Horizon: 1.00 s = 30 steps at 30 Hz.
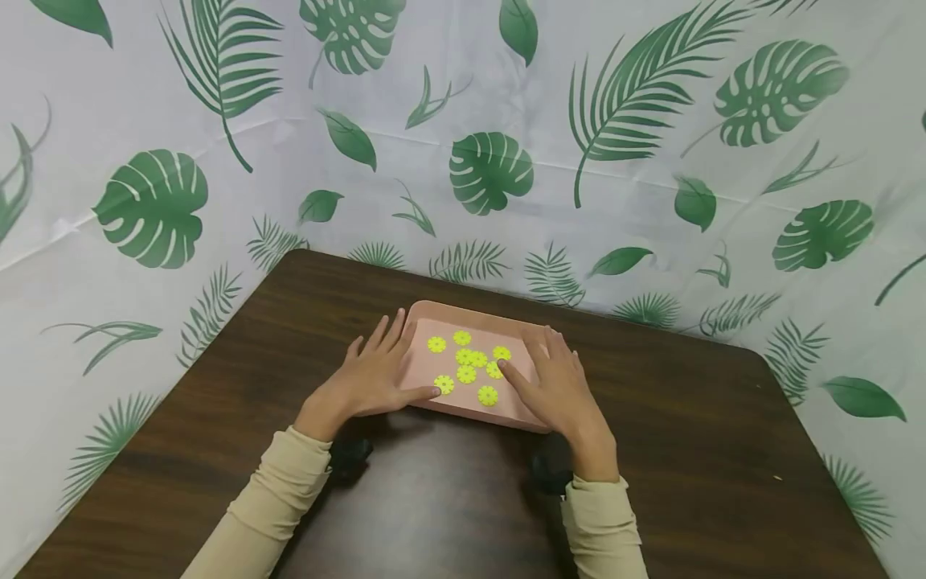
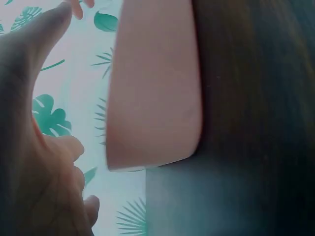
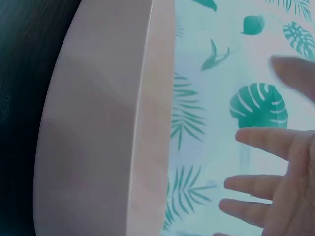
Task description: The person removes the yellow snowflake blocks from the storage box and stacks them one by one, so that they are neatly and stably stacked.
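While the left hand is at the left short end of the pink tray, it has hold of nothing: fingers straight and spread, thumb out. Tray lies to its right. Head view puts the thumb across the near-left corner, tip overlapping one disc; left wrist view shows a gap between fingers and tray wall. Contact: can't tell.

Middle: tray is on the dark wood table, long axis running left-right, right end angled a bit toward the person. Key relation: tray sits lengthwise between the hands, one hand per short end. Right hand looks nearer, since it overlaps its end while the left is mostly outside the rim.

Yellow flower-shaped discs are all inside the tray. Three look to be touching near the middle, others spread around them.

Right side: right hand has fingers extended, thumb reaching in over the tray, tip overlapping a disc. Nothing gripped. Right wrist view also shows space between fingers and rim, so contact unclear.

Count: hands 2, tray 1, discs 9 visible (any under the right hand, can't tell), light sleeves 2, table 1, leaf-print backdrop behind.
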Tool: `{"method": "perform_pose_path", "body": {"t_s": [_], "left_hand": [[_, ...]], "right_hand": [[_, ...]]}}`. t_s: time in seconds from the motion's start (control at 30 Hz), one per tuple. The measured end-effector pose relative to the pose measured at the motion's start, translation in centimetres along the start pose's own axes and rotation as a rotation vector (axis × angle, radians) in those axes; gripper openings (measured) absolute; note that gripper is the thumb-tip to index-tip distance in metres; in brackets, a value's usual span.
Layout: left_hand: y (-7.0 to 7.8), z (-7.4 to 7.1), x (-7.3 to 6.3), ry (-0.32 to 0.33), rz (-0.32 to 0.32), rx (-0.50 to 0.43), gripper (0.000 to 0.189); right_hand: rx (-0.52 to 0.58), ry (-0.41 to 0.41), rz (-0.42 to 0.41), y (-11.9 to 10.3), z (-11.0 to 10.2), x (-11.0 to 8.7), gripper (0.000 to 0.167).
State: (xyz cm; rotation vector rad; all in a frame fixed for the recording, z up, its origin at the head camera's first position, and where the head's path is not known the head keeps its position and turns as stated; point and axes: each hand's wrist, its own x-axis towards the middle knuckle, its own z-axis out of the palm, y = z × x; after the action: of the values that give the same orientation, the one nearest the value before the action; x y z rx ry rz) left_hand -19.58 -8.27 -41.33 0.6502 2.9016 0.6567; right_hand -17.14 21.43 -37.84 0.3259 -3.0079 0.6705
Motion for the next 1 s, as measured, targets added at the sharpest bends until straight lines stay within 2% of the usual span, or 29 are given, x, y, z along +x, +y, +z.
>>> {"method": "perform_pose_path", "body": {"t_s": [0.13, 0.2, 0.4, 0.67, 1.0], "left_hand": [[-0.5, 0.8, 0.2, -0.022, 0.016, -0.016, 0.117], [-0.6, 1.1, 0.2, -0.032, 0.020, -0.010, 0.118], [-0.8, 1.6, 0.4, -0.054, 0.028, -0.010, 0.121], [-0.8, 2.0, 0.4, -0.080, 0.014, -0.071, 0.123], [-1.1, 2.2, 0.7, -0.072, 0.010, -0.118, 0.123]], "right_hand": [[0.042, 0.050, -0.076, 0.1, 0.8, 0.6, 0.062], [0.072, 0.047, -0.099, 0.2, 1.4, 0.9, 0.054], [0.145, -0.063, -0.064, 0.6, 3.0, 1.6, 0.033], [0.127, -0.187, -0.022, 0.8, 4.4, 2.0, 0.030], [0.135, -0.182, 0.006, 0.8, 4.9, 2.4, 0.028]]}}
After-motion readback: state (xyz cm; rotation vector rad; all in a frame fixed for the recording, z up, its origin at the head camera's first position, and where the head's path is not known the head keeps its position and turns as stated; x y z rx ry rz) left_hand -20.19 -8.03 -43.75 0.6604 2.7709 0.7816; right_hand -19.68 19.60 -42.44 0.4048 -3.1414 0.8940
